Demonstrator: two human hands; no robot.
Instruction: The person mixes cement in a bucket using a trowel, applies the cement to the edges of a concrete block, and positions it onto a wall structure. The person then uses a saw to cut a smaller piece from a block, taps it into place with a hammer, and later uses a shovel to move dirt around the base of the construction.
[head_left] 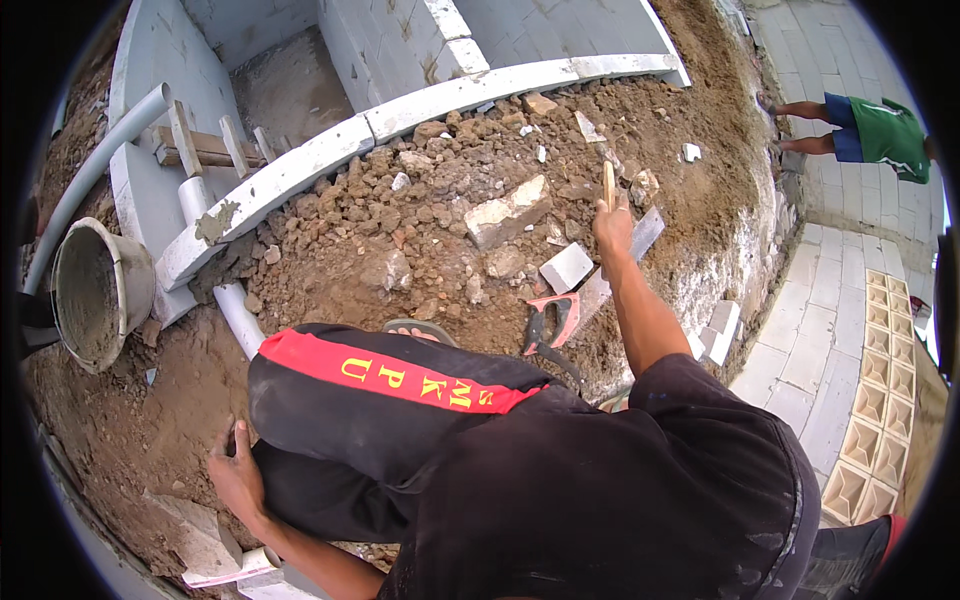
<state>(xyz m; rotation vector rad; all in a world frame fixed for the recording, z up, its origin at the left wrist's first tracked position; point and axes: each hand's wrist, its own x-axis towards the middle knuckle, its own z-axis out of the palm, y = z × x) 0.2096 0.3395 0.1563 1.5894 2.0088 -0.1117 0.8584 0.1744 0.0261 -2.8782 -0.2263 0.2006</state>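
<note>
My right hand (612, 228) is closed around a short, light wooden handle (608, 185); the rest of that tool is hidden. Beneath my right wrist lies a handsaw (592, 296) with a red and black grip, its metal blade slanting up to the right. Beside the saw is a small white block (567, 268), and a larger pale, rough block (508, 212) rests on the rubble to its left. My left hand (237, 476) is low at the left, next to my black trouser leg, thumb apart from the fingers and nothing visible in it.
A mortar-smeared bucket (105, 290) stands at the left beside a grey pipe (100, 165). A curved white block wall (450, 100) crosses behind the rubble. Another person in a green shirt (885, 138) is at upper right, near patterned vent blocks (870, 400).
</note>
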